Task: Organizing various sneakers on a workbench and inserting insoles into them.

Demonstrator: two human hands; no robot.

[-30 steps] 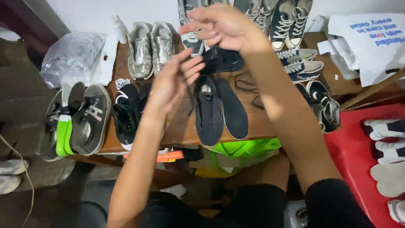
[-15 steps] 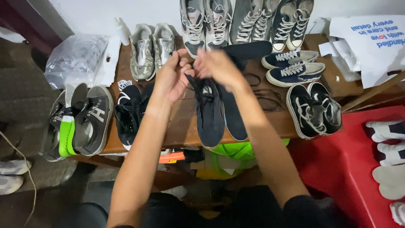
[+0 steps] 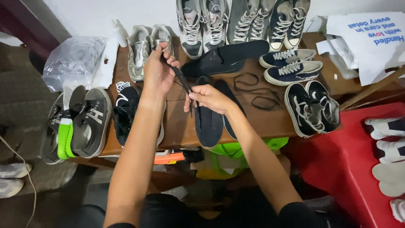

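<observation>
My left hand (image 3: 157, 71) is raised over the wooden table (image 3: 274, 122) and pinches the upper end of a black shoelace (image 3: 182, 80). My right hand (image 3: 209, 98) grips the same lace lower down, so it runs taut and slanted between both hands. Just under my right hand lies a pair of dark navy slip-on shoes (image 3: 209, 126), toes toward me. Behind my hands, two black insoles (image 3: 228, 57) lie flat on the table.
Loose black laces (image 3: 253, 90) lie right of my hands. Sneakers crowd the table: grey pairs (image 3: 141, 52) at the back, black ones (image 3: 126, 109) on the left, navy ones (image 3: 310, 107) on the right. A plastic bag (image 3: 74, 61), white paper bags (image 3: 371, 42) and a red surface (image 3: 350, 169) flank it.
My hands have come back from the far side of the table and moved apart. They now hold a black lace stretched between them.
</observation>
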